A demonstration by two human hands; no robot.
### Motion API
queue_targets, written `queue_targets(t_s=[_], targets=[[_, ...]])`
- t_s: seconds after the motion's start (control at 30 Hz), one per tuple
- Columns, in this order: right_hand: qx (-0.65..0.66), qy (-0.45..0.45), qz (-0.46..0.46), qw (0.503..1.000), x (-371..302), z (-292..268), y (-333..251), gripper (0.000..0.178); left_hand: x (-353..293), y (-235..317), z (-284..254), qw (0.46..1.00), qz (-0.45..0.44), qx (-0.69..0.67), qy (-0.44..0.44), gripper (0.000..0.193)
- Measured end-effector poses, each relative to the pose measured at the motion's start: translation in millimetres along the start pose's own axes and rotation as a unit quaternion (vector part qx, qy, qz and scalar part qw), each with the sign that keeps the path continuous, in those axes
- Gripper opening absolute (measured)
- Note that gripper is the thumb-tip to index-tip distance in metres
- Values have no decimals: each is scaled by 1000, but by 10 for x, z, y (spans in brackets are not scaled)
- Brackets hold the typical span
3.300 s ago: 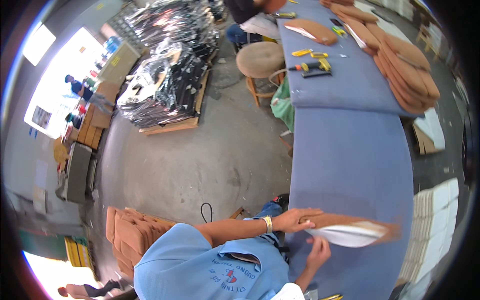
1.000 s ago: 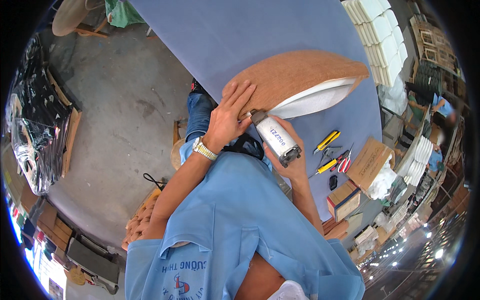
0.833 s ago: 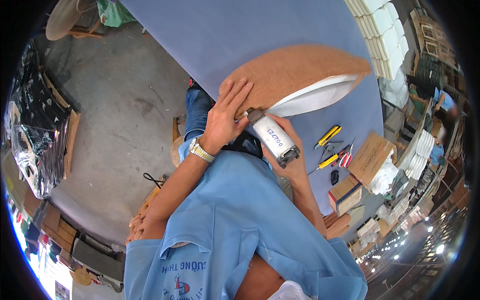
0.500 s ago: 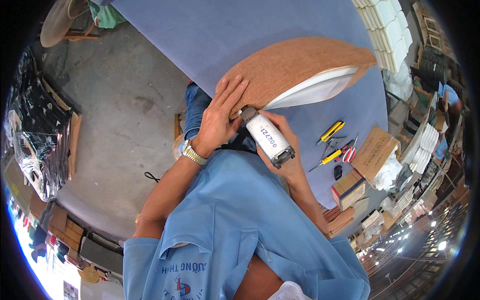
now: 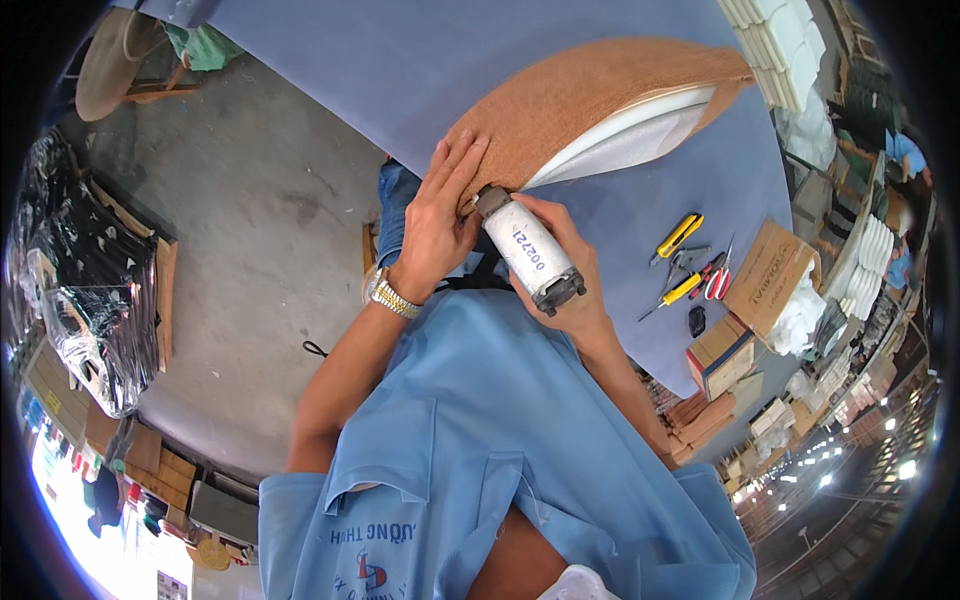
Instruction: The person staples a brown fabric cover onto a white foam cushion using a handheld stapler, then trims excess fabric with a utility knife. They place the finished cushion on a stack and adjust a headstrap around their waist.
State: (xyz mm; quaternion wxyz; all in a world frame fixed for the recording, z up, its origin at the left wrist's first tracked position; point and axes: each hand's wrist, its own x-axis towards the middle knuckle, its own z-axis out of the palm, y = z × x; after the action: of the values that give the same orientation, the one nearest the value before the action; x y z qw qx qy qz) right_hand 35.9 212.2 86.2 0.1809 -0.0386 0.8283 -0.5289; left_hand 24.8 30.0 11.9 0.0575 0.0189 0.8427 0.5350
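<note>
A curved panel covered in brown fabric point(image 5: 590, 95) lies on the blue-grey table, its white inner side and pale lining point(image 5: 630, 140) showing along the near edge. My left hand point(image 5: 435, 225), with a metal watch at the wrist, rests on the panel's left end, fingers stretched out flat over the fabric. In my right hand point(image 5: 570, 250) is a white, cylinder-bodied tool with dark ends that looks like a pneumatic staple gun point(image 5: 530, 245). Its dark nose meets the fabric edge beside my left thumb. The handle is hidden under the body and my fingers.
On the table point(image 5: 400, 60) to the right lie a yellow cutter point(image 5: 680, 236), a yellow-handled screwdriver point(image 5: 680, 290), red-handled scissors point(image 5: 717, 285) and a small black object point(image 5: 697, 320). Beyond them stands a cardboard box point(image 5: 768, 280). Plastic-wrapped dark stock point(image 5: 95, 290) is on the floor at left.
The view has shifted a little, so the panel sits higher and the tools farther right. The staple gun is slightly more upright in the picture; both hands keep their places at the panel's end.
</note>
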Motion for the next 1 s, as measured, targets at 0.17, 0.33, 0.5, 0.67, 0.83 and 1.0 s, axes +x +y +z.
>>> queue_targets(t_s=[0.17,0.33,0.5,0.67,0.83,1.0], targets=[[-4,31,-46,998,-12,6,63,69,6,-61,27,999,44,24,12,91],[-3,38,-86,996,-56,-6,93,71,54,-61,-13,997,56,41,16,87],[16,39,-17,999,-508,-390,209,71,21,-138,71,997,24,57,52,85],[-148,139,131,970,-702,-665,1246,74,-46,-42,139,992,54,98,53,83],[-50,184,196,962,-717,-985,1959,70,-135,10,288,987,75,136,34,82],[-27,362,52,930,72,-1299,1097,77,-183,-73,413,981,103,165,29,80]])
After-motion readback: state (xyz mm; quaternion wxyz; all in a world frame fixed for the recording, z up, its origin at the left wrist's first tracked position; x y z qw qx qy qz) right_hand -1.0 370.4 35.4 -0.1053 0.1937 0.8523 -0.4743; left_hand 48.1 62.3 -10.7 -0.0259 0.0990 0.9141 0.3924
